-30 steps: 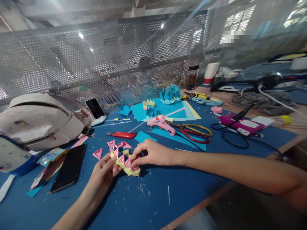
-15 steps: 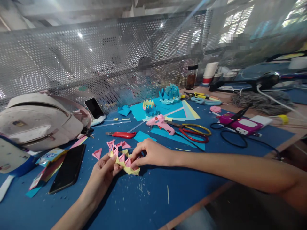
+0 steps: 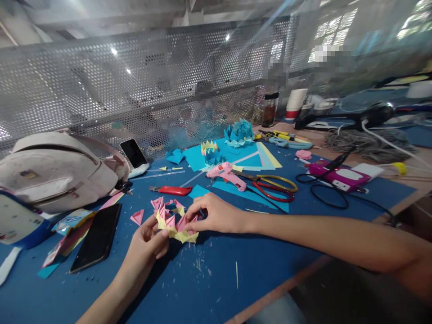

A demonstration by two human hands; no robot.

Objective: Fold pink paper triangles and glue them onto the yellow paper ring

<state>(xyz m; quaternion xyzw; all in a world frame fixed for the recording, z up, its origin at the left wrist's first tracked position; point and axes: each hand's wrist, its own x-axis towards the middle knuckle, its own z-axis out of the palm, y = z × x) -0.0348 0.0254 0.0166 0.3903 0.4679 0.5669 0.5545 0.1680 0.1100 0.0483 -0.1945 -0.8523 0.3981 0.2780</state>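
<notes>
A ring of folded yellow paper [image 3: 185, 236] with pink folded pieces set in it is held low over the blue table. My left hand [image 3: 148, 243] grips its left side between thumb and fingers. At the ring's right side, my right hand [image 3: 212, 213] pinches a pink folded paper piece [image 3: 182, 223]; its fingertips partly cover that piece. Loose pink folded pieces lie behind the ring, and one pink piece [image 3: 137, 217] rests apart at the left. Beyond the hands is a red utility knife [image 3: 175, 191].
A pink glue gun [image 3: 227, 174] and scissors [image 3: 275, 186] lie behind my right hand. Blue paper flowers [image 3: 239, 132] stand farther back. To the left are a black phone [image 3: 97, 238] and a pale backpack [image 3: 57, 168]. A magenta power strip [image 3: 338, 175] sits at the right.
The yellow ring has tilted slightly and turned in my fingers. My left thumb has shifted along its near side. My right hand stays at the ring's right side.
</notes>
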